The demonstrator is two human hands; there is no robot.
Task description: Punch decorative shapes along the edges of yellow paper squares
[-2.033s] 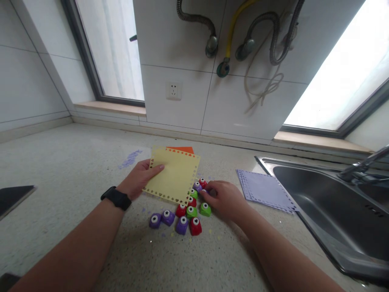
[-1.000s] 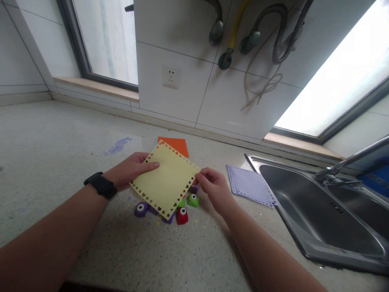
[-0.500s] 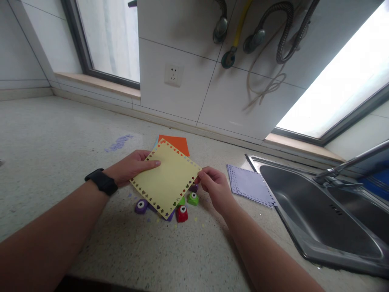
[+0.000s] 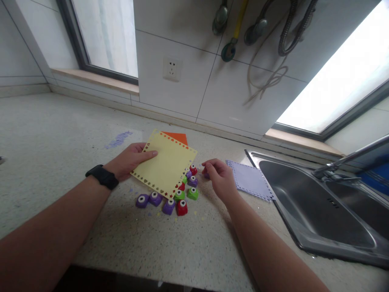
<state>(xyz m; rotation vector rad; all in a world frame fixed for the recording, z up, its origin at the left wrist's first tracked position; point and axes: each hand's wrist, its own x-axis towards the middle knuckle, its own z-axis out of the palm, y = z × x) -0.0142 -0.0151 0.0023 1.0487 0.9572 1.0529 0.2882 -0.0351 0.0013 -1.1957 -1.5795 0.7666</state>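
Note:
My left hand (image 4: 133,160) grips a yellow sheet of paper (image 4: 166,162) by its left edge, thumb on top. Small star, heart and flower cutouts run along the sheet's borders. Apart from the paper's right corner is my right hand (image 4: 219,176), its fingers loosely bent with gaps between them. Part of a purple object (image 4: 207,175) shows under those fingers, mostly hidden. Several small craft punches lie below and right of the sheet, among them a red punch (image 4: 182,207), a green punch (image 4: 193,193) and a purple punch (image 4: 142,200).
An orange sheet (image 4: 179,138) lies behind the yellow one. Purple sheets with punched borders (image 4: 252,180) are stacked beside the steel sink (image 4: 284,215). Purple paper bits (image 4: 119,139) are scattered at the back left. The tiled wall with a socket (image 4: 172,69) rises behind.
My right hand has let go of the yellow sheet's corner and moved slightly right. The sheet has shifted up and turned a little, uncovering more punches.

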